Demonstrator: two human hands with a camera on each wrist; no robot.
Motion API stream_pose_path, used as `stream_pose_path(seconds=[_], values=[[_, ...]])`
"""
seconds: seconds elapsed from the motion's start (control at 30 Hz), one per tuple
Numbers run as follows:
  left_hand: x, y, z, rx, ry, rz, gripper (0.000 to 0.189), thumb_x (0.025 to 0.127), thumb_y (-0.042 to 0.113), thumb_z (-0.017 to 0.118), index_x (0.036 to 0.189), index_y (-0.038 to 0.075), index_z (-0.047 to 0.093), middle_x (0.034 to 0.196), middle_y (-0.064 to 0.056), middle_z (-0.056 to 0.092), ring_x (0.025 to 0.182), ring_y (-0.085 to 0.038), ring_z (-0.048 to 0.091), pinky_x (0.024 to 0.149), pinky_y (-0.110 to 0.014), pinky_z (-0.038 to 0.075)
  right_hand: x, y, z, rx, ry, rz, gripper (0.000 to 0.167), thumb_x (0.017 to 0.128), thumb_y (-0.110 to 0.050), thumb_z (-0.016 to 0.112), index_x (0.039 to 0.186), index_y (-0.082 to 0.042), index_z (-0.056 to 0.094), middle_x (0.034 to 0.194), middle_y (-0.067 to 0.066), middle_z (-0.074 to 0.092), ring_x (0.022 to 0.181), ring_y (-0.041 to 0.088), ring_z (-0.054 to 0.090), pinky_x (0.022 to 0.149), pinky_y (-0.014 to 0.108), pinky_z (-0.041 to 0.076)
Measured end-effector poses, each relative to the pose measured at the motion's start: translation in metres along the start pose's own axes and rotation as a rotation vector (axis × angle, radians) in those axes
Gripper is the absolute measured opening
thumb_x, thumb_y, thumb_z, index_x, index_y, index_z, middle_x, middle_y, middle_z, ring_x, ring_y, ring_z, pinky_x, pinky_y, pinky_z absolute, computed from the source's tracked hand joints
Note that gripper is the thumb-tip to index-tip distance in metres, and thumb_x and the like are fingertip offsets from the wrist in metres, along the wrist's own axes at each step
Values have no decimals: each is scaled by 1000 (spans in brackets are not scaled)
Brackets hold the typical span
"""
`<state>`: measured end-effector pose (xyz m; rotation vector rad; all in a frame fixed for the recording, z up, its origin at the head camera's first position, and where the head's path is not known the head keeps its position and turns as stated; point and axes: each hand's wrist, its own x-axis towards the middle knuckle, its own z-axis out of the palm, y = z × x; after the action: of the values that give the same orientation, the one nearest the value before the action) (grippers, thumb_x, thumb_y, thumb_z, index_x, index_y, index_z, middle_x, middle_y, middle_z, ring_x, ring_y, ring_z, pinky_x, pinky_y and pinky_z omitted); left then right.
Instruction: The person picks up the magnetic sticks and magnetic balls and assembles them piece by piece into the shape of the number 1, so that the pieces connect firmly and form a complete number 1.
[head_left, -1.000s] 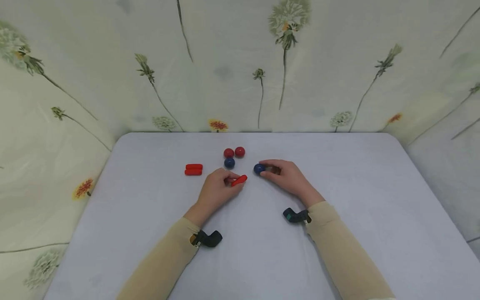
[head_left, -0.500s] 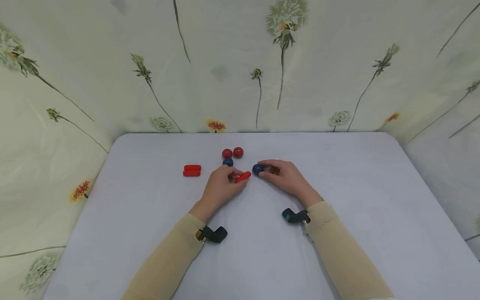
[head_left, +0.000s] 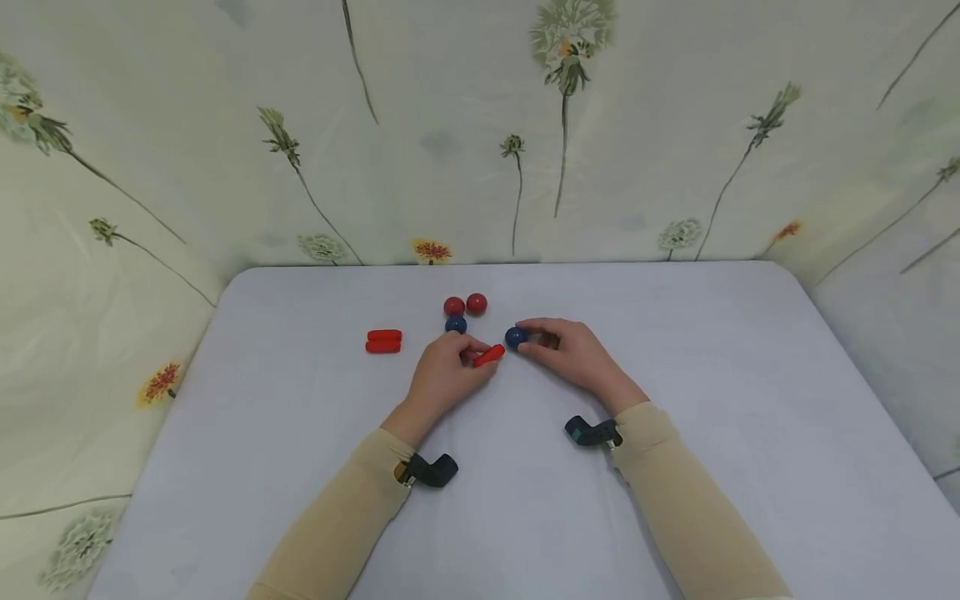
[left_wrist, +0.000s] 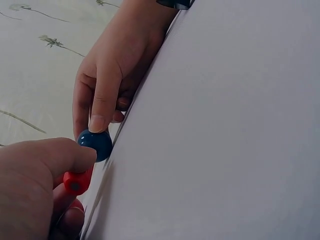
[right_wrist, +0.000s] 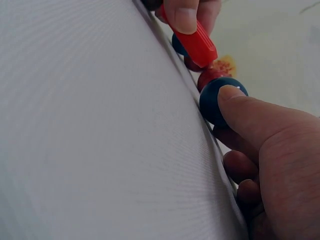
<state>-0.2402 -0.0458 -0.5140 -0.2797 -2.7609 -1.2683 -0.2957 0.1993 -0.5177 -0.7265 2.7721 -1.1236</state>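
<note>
My left hand [head_left: 441, 367] pinches a short red magnetic stick [head_left: 491, 355] between thumb and fingers, its free end pointing toward the right hand. A grey disc shows in one end of the stick [left_wrist: 75, 185] in the left wrist view. My right hand [head_left: 567, 348] holds a glossy blue ball [head_left: 515, 337] between thumb and forefinger, low over the table. In the head view a small gap shows between stick and ball. Just beyond the left hand lies a second blue ball [head_left: 455, 323], partly covered by its fingers, with two red balls [head_left: 453, 307] behind it.
Two more red sticks [head_left: 384, 341] lie side by side left of the left hand. The white table [head_left: 675, 333] meets a flower-printed cloth [head_left: 465, 192] at its far edge. Each wrist carries a black camera [head_left: 435, 471].
My left hand has moved a little to the right, bringing the red stick closer to the blue ball. The right hand keeps its place with its ball.
</note>
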Motion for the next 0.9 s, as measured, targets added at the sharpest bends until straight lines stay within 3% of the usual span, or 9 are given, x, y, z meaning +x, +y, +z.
stream_pose_path(seconds=[0.57,0.9], values=[[2,8,11,74,27,-15,27,85,41,75,100,18,75,84,8,58,74,-11,53,64,-29,45,1,-3,-1,-2,-15,-15,41,90,-48,69,127,-31,67,89,-10,64,77,13,57,69,33,49],[-2,11,11,106,6,-12,33,84,49,74,100,20,74,81,12,65,76,-7,57,72,-33,42,0,-3,-1,-26,-44,-8,41,92,-46,67,130,-32,65,92,-10,64,79,13,56,71,34,48]])
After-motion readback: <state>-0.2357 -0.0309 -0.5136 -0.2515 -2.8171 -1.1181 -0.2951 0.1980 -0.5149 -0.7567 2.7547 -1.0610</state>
